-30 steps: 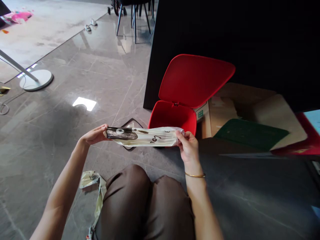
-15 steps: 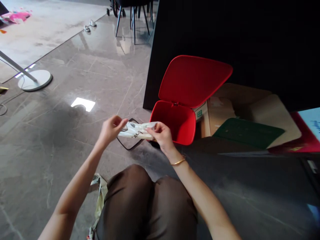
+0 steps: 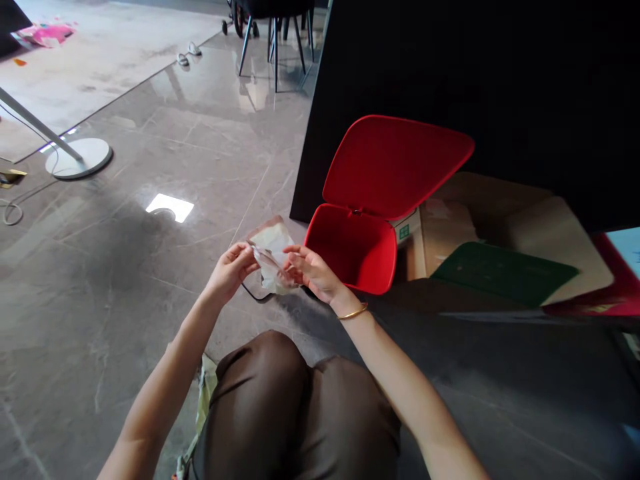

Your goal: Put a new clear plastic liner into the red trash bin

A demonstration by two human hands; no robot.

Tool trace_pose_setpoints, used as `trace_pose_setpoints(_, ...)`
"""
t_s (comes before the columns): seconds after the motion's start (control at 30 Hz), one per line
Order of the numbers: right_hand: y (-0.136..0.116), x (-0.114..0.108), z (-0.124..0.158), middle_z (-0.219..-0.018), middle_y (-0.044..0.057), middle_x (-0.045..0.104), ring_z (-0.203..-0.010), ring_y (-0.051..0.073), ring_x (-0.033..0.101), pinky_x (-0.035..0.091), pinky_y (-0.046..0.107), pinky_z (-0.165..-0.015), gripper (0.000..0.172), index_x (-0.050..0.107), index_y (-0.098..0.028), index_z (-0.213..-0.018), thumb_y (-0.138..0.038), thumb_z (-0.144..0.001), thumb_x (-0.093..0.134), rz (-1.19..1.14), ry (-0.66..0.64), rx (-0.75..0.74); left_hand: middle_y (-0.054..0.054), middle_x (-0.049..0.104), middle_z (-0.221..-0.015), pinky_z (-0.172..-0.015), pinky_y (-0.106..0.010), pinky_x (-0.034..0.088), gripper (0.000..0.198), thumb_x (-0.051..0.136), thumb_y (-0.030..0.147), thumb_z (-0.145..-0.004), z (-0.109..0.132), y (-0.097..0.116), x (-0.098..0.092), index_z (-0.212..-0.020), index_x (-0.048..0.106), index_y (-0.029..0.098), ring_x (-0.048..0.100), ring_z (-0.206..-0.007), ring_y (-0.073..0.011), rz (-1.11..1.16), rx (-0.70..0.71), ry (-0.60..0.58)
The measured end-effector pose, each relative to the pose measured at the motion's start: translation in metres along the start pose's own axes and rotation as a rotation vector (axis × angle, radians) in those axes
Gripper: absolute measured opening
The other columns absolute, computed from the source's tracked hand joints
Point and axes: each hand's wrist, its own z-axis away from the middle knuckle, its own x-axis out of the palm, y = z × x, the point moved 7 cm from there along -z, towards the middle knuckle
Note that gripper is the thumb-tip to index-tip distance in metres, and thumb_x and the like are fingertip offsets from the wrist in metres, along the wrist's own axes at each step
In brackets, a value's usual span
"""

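Note:
A cream plastic bag [image 3: 271, 253] with dark print is bunched up between both my hands, just above my knees. My left hand [image 3: 231, 270] pinches its left side. My right hand [image 3: 311, 270], with a gold bangle on the wrist, grips its right side. Just to the right stands a small red bin [image 3: 373, 257] with its lid [image 3: 395, 167] flipped up and its inside showing bare red. A dark wire-edged object lies on the floor under the bag and is mostly hidden.
Another cream bag [image 3: 203, 400] lies on the grey tile floor by my left leg. Cardboard boxes [image 3: 480, 213] and a green sheet [image 3: 500, 270] sit right of the bin. A black panel [image 3: 450, 80] rises behind. A white lamp base [image 3: 80, 157] and chair legs [image 3: 273, 40] stand further off.
The bag was stretched out long between my hands a second ago. My hands have come together and the bag is now gathered into a small bunch.

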Motion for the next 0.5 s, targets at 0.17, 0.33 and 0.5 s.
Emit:
trace_pose_setpoints(0.17,0.001,0.002,-0.007,-0.068,-0.001,0.07,-0.061,0.011,0.061,0.048,0.022,-0.056,0.029,0.074,-0.017,-0.074,-0.044,-0.065,0.081,0.282,0.096,-0.166,-0.002,0.071,-0.079,-0.078,-0.025,0.055,0.033,0.083,0.038,-0.068,0.005,-0.018,0.013,-0.083,0.067,0.014,0.065,-0.073,-0.0127,-0.146,0.033,-0.034)
trace_pose_setpoints(0.33,0.003,-0.034,-0.011,-0.07,0.0,0.07,-0.061,0.014,0.065,0.055,0.027,-0.058,0.028,0.069,-0.02,-0.075,-0.044,-0.065,0.081,0.05,0.247,-0.128,0.0,0.071,-0.084,-0.081,-0.026,0.055,0.012,0.071,0.026,-0.081,-0.009,-0.011,-0.023,-0.085,0.062,0.018,0.067,-0.08,-0.0128,0.162,0.012,0.161)
trace_pose_setpoints(0.5,-0.011,-0.092,-0.016,-0.067,-0.001,0.067,-0.062,0.014,0.063,0.055,0.027,-0.061,0.028,0.057,-0.021,-0.069,-0.04,-0.069,0.078,-0.136,0.424,-0.079,-0.001,0.062,-0.065,-0.058,-0.021,0.05,0.017,0.068,0.03,-0.08,-0.012,0.005,-0.068,-0.078,0.063,0.014,0.059,-0.057,-0.0108,0.008,-0.236,0.146)
